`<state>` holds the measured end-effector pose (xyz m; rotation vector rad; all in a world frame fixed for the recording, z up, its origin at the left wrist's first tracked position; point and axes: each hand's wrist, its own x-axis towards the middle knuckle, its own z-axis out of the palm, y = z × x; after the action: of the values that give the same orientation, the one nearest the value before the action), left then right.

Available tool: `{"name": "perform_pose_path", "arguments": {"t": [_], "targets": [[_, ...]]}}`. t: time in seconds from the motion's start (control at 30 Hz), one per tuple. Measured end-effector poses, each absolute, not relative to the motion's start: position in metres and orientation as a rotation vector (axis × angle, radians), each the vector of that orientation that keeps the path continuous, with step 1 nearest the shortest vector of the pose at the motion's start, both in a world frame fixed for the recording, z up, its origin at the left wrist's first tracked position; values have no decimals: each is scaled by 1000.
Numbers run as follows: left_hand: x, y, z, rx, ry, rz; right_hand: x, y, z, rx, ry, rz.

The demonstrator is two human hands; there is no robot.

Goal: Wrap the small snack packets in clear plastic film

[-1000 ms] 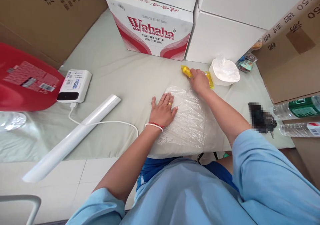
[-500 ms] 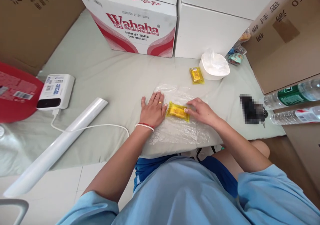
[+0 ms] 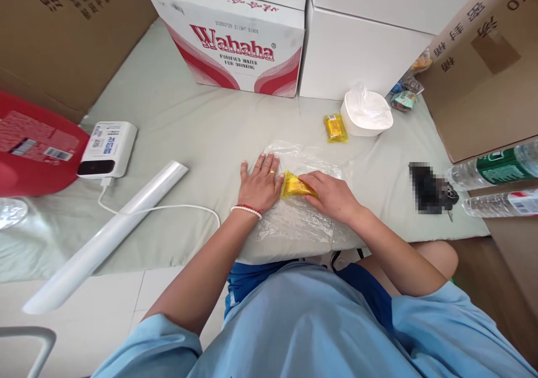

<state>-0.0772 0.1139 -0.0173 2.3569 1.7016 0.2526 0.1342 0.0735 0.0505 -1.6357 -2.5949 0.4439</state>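
Note:
A small yellow-wrapped snack packet [image 3: 294, 185] lies on a sheet of clear plastic film [image 3: 294, 224] spread over the pale cloth. Around its right end my right hand [image 3: 330, 196] is closed, thumb on the near side and fingers on the far side, hiding that end. My left hand [image 3: 259, 186] lies flat on the left part of the film, fingers spread, the thumb close beside the packet's left end. A second yellow packet [image 3: 335, 128] rests farther back, next to a white bowl [image 3: 366, 121] with a clear plastic bag [image 3: 363, 100] in it.
Behind stand a Wahaha water carton [image 3: 235, 50] and white boxes [image 3: 357, 47]. A roll of film [image 3: 113, 232] and a white device [image 3: 108, 148] with a cable lie left, beside a red container [image 3: 37, 145]. Plastic bottles [image 3: 504, 167] and a blurred black object [image 3: 426, 187] are right.
My right hand has moved left over the packet and closed around its right end. My left hand stays flat on the film. The view has shifted slightly.

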Motion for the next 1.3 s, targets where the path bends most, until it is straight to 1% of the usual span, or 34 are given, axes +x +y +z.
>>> {"name": "perform_pose_path", "arguments": {"t": [0.07, 0.13, 0.2, 0.23, 0.27, 0.37, 0.4, 0.5, 0.57, 0.67, 0.83, 0.93, 1.0, 1.17, 1.3], "targets": [[-77, 114, -18, 2349, 1706, 275, 135, 72, 50, -1659, -2637, 458], [-77, 115, -18, 2338, 1707, 293, 138, 75, 51, -1663, -2679, 542], [-78, 115, -19, 2330, 1696, 311, 145, 86, 55, -1648, -2671, 626], [-78, 115, -19, 2327, 1689, 321, 150, 96, 58, -1681, -2631, 612], [-78, 115, -19, 2326, 1683, 331, 156, 110, 61, -1758, -2561, 542], [-79, 115, -20, 2326, 1678, 360, 171, 164, 61, -2138, -2216, 148], [-79, 115, -21, 2328, 1679, 366, 174, 183, 58, -2248, -2120, 65], [-79, 115, -21, 2336, 1680, 369, 182, 229, 42, -2477, -1991, 17], [-79, 115, -22, 2336, 1682, 362, 185, 241, 33, -2519, -1964, 18], [-80, 115, -22, 2331, 1674, 358, 189, 232, 34, -2363, -1968, 59], [-80, 115, -22, 2329, 1668, 348, 187, 161, 61, -1574, -2223, 315], [-80, 116, -21, 2327, 1672, 331, 174, 112, 67, -1246, -2359, 415], [-80, 115, -20, 2326, 1675, 318, 164, 87, 60, -1192, -2440, 392], [-80, 116, -17, 2319, 1679, 356, 152, 63, 34, -1457, -2606, 297], [-82, 120, -8, 2215, 1747, 475, 152, 63, 36, -1488, -2604, 241]]}}
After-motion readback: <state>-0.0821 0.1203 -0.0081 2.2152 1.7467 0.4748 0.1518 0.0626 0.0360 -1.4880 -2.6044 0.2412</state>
